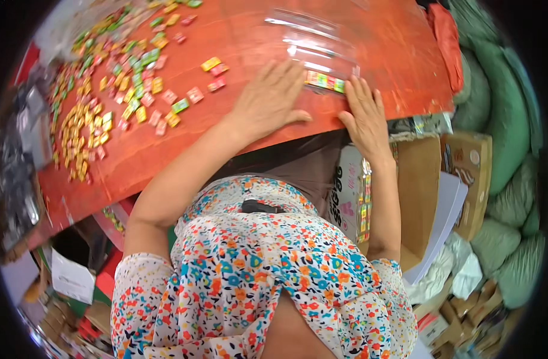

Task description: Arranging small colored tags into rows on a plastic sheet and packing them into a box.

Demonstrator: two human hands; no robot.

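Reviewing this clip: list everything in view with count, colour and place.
Table: one, red, beneath both hands
Loose wrapped pieces: many, mostly yellow, red, green, table's left side
Row of pieces: one, multicoloured, between the hands
Plastic packaging: several, clear, beyond the row
Sacks: several, green, far right
Cardboard boxes: at least two, brown, right, below tabletop
Patterned garment: one, white multicoloured, worn
Left hand: one, bare, row's left end
Right hand: one, bare, row's right end
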